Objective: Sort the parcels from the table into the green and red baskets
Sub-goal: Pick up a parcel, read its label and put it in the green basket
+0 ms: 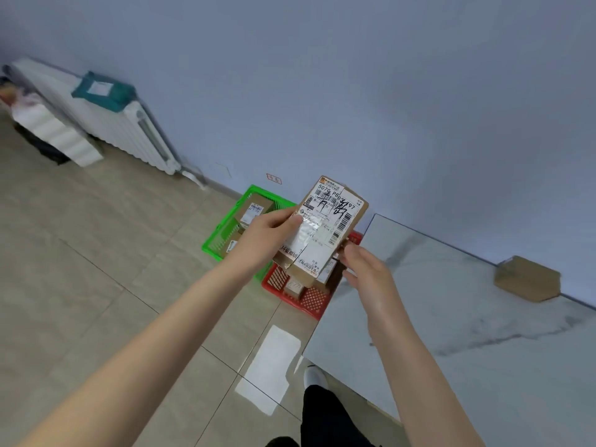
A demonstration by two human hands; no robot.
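Cardboard parcel (pixel 325 232): left hand (pixel 264 240) grips 9 o'clock edge, right hand (pixel 367 272) 4 o'clock edge.
Risk: label (pixel 335 204) misread, wrongly into red basket (pixel 309 301).

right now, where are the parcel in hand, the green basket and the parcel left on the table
held parcel (pixel 335 217): head view, on its white shipping label
green basket (pixel 222 233): head view, on its left mesh wall
parcel on the table (pixel 527 279): head view, on its brown top face

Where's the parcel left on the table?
In the head view, the brown parcel sits far right on the marble table, near its back edge by the wall.
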